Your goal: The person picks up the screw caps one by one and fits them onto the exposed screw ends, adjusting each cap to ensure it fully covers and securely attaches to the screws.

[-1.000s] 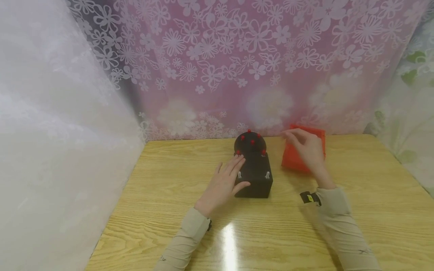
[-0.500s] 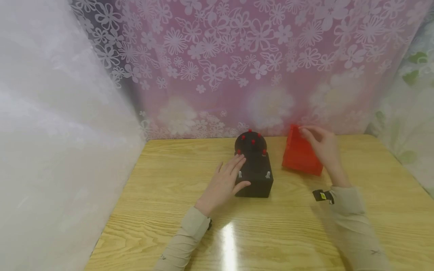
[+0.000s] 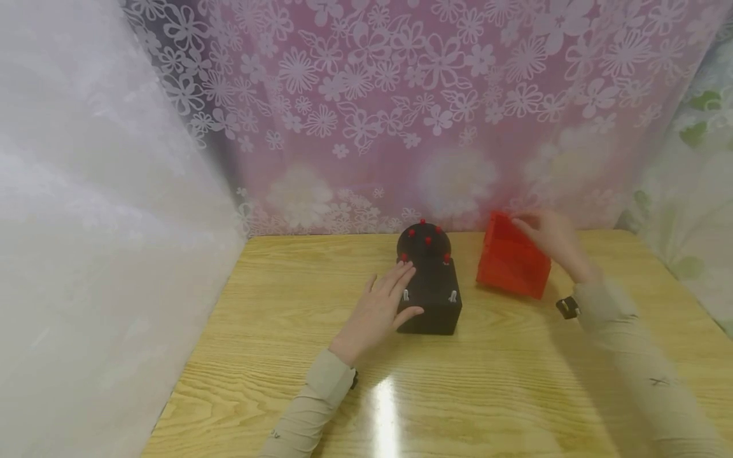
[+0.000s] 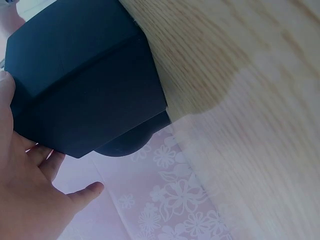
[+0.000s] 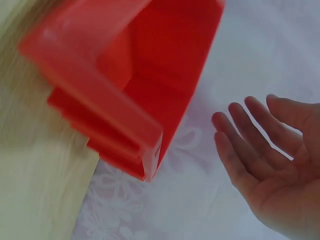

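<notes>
My left hand (image 3: pixel 372 315) rests flat across the left side of a black box (image 3: pixel 431 280), fingers straight and spread, thumb at the near edge. A round black disc (image 3: pixel 420 247) with several small red knobs stands at the box's far end, and two small silver switches sit on its near top. In the left wrist view, fingertips touch the black box (image 4: pixel 85 85). My right hand (image 3: pixel 552 238) overlaps the upper right rim of an open red bin (image 3: pixel 509 261). The right wrist view shows this hand (image 5: pixel 270 155) loosely bent, holding nothing, beside the red bin (image 5: pixel 165 50).
Both objects stand on the far part of a wood-grain table (image 3: pixel 286 331). Behind it hangs a pink floral curtain (image 3: pixel 366 127), right at the table's back edge. A whitish sheet (image 3: pixel 103 222) lines the left side, and another with green leaves the right.
My right hand has moved right, from over the red bin's left part to its upper right rim, uncovering the bin's front. The left hand and black box have stayed put.
</notes>
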A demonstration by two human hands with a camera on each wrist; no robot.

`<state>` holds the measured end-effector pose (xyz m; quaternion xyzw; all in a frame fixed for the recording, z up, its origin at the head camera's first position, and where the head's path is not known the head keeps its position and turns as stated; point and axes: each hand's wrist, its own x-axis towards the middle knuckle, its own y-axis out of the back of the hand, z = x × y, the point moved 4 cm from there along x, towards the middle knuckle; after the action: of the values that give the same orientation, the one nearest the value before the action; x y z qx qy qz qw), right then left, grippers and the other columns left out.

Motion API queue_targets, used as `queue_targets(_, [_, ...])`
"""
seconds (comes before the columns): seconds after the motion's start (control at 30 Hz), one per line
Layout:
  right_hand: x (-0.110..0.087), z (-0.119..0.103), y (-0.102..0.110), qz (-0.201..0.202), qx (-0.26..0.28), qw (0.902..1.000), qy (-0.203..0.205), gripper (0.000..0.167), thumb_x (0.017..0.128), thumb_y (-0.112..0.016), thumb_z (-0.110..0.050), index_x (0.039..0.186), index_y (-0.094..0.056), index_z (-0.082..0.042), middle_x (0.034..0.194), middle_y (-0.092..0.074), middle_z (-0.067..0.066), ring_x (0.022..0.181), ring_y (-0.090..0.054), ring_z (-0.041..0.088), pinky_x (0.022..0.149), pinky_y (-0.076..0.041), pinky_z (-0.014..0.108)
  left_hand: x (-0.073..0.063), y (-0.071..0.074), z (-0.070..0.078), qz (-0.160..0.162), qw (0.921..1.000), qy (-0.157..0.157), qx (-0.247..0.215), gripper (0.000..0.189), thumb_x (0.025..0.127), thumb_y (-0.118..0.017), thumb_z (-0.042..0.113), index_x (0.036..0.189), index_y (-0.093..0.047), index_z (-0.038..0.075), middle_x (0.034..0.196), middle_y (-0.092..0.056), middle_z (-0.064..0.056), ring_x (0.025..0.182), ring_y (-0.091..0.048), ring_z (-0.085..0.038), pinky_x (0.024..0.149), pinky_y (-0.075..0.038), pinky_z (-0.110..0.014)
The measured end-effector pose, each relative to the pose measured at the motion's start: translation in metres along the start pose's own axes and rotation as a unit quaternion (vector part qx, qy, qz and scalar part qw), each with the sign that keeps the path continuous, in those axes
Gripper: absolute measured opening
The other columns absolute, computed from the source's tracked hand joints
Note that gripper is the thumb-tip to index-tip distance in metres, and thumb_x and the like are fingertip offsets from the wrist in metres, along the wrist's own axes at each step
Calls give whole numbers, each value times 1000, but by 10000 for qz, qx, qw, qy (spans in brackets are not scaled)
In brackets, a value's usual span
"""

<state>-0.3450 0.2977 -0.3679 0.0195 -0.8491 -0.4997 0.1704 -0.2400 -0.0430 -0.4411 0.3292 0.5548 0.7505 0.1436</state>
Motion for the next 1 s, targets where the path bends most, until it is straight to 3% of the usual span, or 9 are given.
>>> queue_targets(0.1, [13, 6, -3, -448, -321, 9983, 181, 40, 106, -54, -22, 125, -64, 11, 125, -62, 35, 111, -60, 53, 93, -47, 66, 0, 0, 0, 0, 10000, -2, -8, 78, 103, -46, 56, 162, -24, 11, 168, -21, -3, 155, -17, -18, 122, -24, -56])
queue_targets(0.2, [24, 11, -6, -789, -560, 9950, 248, 37, 105, -57, -18, 123, -65, 13, 107, -69, 33, 84, -66, 45, 78, -54, 56, 0, 0, -1, -18, 10000, 16, -29, 78, 103, -46, 57, 162, -23, 11, 168, -20, -2, 156, -16, -17, 122, -24, -56])
queue_targets(0.3, [33, 14, -11, -995, -772, 9917, 258, 31, 102, -59, -14, 110, -70, 14, 75, -67, 19, 58, -55, 25, 60, -48, 41, 1, -1, -2, -25, 10000, 28, -29, 79, 103, -46, 57, 162, -23, 12, 168, -20, -2, 156, -15, -17, 122, -24, -56])
queue_targets(0.4, [38, 17, -18, -1014, -1143, 9874, 405, 24, 99, -60, -10, 87, -68, 9, 60, -52, 5, 53, -47, 18, 54, -43, 36, 1, -2, -2, -33, 10000, 34, 7, 79, 103, -45, 58, 162, -23, 12, 168, -20, -1, 156, -15, -16, 122, -23, -56])
queue_targets(0.53, [40, 17, -26, -756, -1706, 9798, 718, 17, 91, -62, -1, 76, -58, 7, 61, -53, 12, 55, -52, 26, 55, -49, 47, 2, -3, -2, -25, 10000, -3, 72, 79, 103, -44, 59, 162, -22, 12, 169, -20, -2, 156, -15, -17, 122, -24, -56])
queue_targets(0.7, [39, 18, -37, -1094, -2176, 9679, 627, 24, 87, -54, 6, 63, -55, 3, 61, -57, 18, 57, -57, 32, 55, -52, 49, 2, -3, -2, -1, 10000, 0, 96, 79, 103, -44, 59, 163, -21, 12, 169, -20, -2, 156, -15, -17, 121, -26, -57])
queue_targets(0.87, [35, 21, -49, -1295, -2327, 9635, 264, 24, 86, -45, 12, 67, -58, 5, 68, -62, 28, 65, -65, 45, 53, -57, 57, 3, -2, -2, -52, 9999, 48, 157, 80, 102, -43, 60, 163, -22, 12, 169, -20, -2, 156, -15, -16, 122, -25, -56])
queue_targets(1.0, [33, 23, -58, -1288, -2541, 9578, 381, 20, 86, -48, 13, 71, -61, 7, 71, -64, 29, 68, -66, 48, 56, -57, 59, 3, -1, -2, -101, 9997, 82, 203, 80, 102, -43, 60, 163, -22, 12, 169, -20, -2, 156, -15, -16, 122, -24, -55])
